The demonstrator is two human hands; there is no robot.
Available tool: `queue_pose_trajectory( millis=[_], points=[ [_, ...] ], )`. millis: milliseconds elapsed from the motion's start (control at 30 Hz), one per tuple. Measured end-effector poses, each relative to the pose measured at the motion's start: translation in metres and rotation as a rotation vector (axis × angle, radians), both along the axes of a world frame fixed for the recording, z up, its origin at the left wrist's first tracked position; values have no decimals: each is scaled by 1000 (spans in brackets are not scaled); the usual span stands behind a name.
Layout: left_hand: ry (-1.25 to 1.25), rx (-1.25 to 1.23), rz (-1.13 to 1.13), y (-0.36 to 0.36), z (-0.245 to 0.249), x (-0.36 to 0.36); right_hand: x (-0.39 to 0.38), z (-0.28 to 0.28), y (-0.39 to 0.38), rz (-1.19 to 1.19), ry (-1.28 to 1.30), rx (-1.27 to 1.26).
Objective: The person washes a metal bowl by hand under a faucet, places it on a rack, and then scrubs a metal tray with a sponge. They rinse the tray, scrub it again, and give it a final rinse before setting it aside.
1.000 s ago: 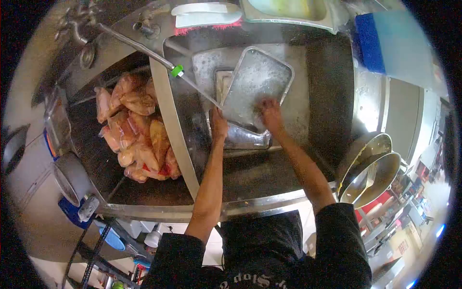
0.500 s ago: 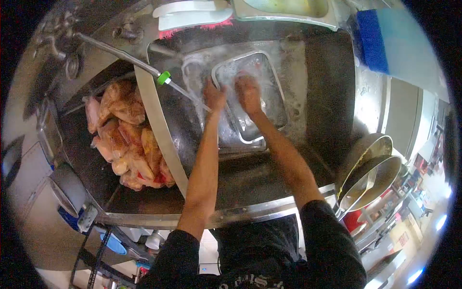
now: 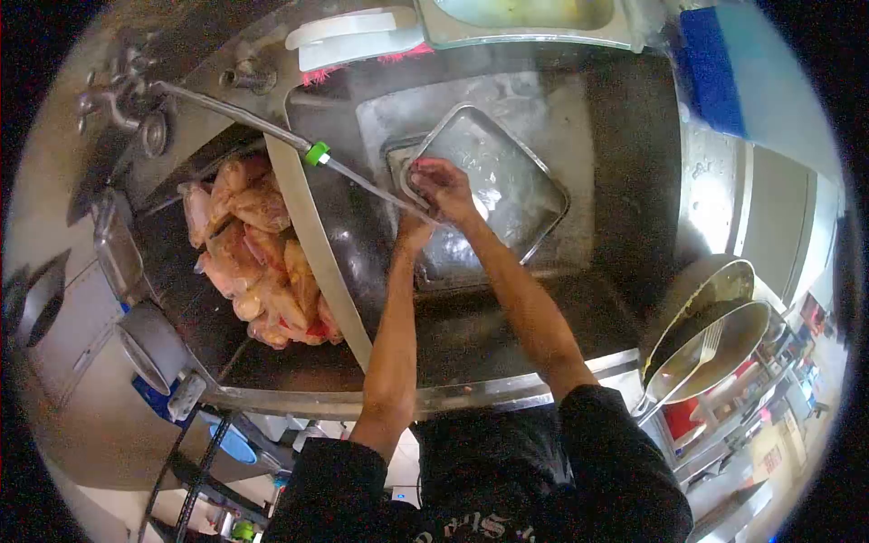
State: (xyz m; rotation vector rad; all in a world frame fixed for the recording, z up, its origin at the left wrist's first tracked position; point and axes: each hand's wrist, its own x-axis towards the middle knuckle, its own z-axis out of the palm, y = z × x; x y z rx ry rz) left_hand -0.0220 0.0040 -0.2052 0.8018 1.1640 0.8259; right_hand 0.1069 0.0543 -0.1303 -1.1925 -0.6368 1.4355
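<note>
A rectangular metal tray (image 3: pixel 507 172) lies turned at an angle in the right sink basin, with a second tray partly under it. Water runs from the faucet spout (image 3: pixel 235 112) with a green ring onto my hands near the tray's left corner. My left hand (image 3: pixel 416 228) is at the tray's lower left edge under the stream, its fingers partly hidden. Bent over that corner, my right hand (image 3: pixel 444 188) has its fingers curled near the rim; what they hold, if anything, is hidden.
Bagged raw meat (image 3: pixel 258 253) fills part of the left basin, beyond the metal divider (image 3: pixel 317 244). Two pans (image 3: pixel 701 330) with a fork stand at the right. White brushes with pink bristles (image 3: pixel 358 41) and a shallow container (image 3: pixel 534 36) sit along the back edge.
The upper tray has turned and its lower end has swung right. My right hand has moved left and down to its corner, and my left hand has shifted lower.
</note>
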Motion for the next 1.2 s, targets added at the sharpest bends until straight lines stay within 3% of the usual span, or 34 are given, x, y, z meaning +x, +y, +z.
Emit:
queue_pose_trajectory(
  millis=[33, 67, 100, 133, 167, 233, 300, 333, 400, 433, 467, 500, 533, 600, 633, 667, 700, 733, 767, 833, 867, 900, 933, 967, 1033, 1067, 1100, 1167, 1200],
  points=[
    [-424, -237, 242, -1, -11, 0, -2, 2, -2, 5, 5, -1],
    [-424, -237, 249, -2, 12, 9, -1, 5, -4, 175, -78, 41],
    [-118, -50, 144, -1, 60, 24, -1, 5, -8, 342, -159, 80],
    [188, 135, 33, -2, 85, 32, -2, 1, -9, 344, -157, 78],
    [190, 134, 31, -9, 70, 30, -4, -4, -9, 310, -254, -2],
    [413, 355, -60, -24, 39, 21, -7, -14, -17, 283, -345, -80],
    [388, 264, -87, -16, 62, 21, -3, -22, -27, 476, -317, 168],
    [353, 172, -122, -15, 66, 22, -3, -17, -24, 475, -319, 171],
    [376, 176, -47, -19, 67, 29, 1, -5, -20, 330, -22, 61],
    [405, 178, 42, -19, 63, 32, 0, 7, -11, 338, -29, 66],
    [406, 179, 53, -20, 60, 30, -8, 17, -4, 118, 24, 19],
    [303, 51, 50, -20, 57, 24, -15, 27, 0, -107, 82, -31],
    [201, -79, 42, -21, 52, 18, -21, 24, -8, -107, 90, -33],
    [337, 55, 34, -40, 10, 15, -31, 12, -26, -62, -397, 255],
    [467, 194, 26, -47, -3, 16, -26, 11, -20, -66, -392, 254],
    [472, 198, 25, -47, 2, 18, -14, 9, -2, -132, -593, 209],
    [129, 5, 127, -46, 15, 19, -5, 5, 14, -202, -793, 159],
    [-214, -187, 225, -41, 27, 20, -1, 3, 31, -208, -786, 161],
    [-205, -185, 221, -34, 37, 22, 2, 0, 46, -270, -752, 171],
    [44, -183, 46, -24, 53, 26, 3, -2, 37, -343, -721, 172],
    [37, -328, 111, -29, 36, 24, 3, -4, 17, -130, -842, 267],
    [31, -317, 112, -25, 42, 25, 0, 2, 0, 88, -957, 362],
    [107, -247, 73, -28, 46, 25, 1, 45, -1, 172, -1000, 370],
    [182, -175, 32, -26, 50, 28, 5, 28, 7, 167, -1008, 378],
    [281, -248, 96, -26, 39, 35, 12, 6, 32, 13, -1384, 168],
    [144, -204, 161, -29, 34, 33, 19, 12, 38, 207, -1282, -99],
    [11, -165, 220, -36, 33, 28, 13, 18, 22, 210, -1272, -108],
    [50, -133, 220, -28, 50, 35, 18, 18, 1, 284, -827, 141],
    [90, -173, 176, -29, 51, 36, 26, 17, 1, 286, -837, 146]
  ],
)
